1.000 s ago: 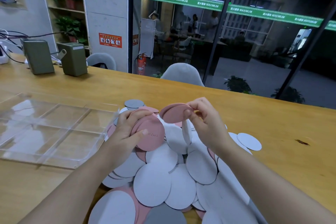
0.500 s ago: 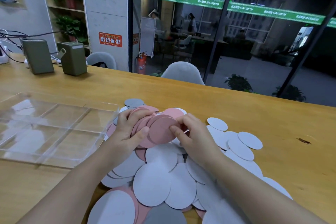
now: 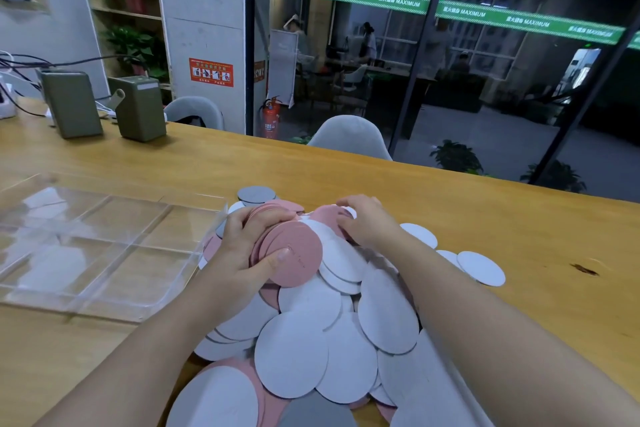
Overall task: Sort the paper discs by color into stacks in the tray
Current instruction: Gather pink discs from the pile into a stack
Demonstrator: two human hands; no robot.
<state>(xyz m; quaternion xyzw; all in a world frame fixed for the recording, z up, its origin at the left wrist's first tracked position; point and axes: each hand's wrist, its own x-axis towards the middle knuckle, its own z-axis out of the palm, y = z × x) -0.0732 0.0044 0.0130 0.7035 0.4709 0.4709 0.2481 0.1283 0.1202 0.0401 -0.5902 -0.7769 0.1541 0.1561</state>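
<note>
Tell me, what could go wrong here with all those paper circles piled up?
The left hand grips a fanned stack of pink paper discs; a loose grip might let some slide back into the mixed heap of white paper discs. The right hand is reaching for a half-buried pink disc and may drag white ones along. The clear plastic tray is hard to see, so a stack could catch its wall.

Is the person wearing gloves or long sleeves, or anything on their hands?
No. The left hand and the right hand are bare, with no gloves, and no rings show on the fingers in view. Both forearms are uncovered right down to the picture's bottom edge, so no sleeves show. No watch or bracelet shows on either wrist. The left thumbnail looks short and plain.
</note>
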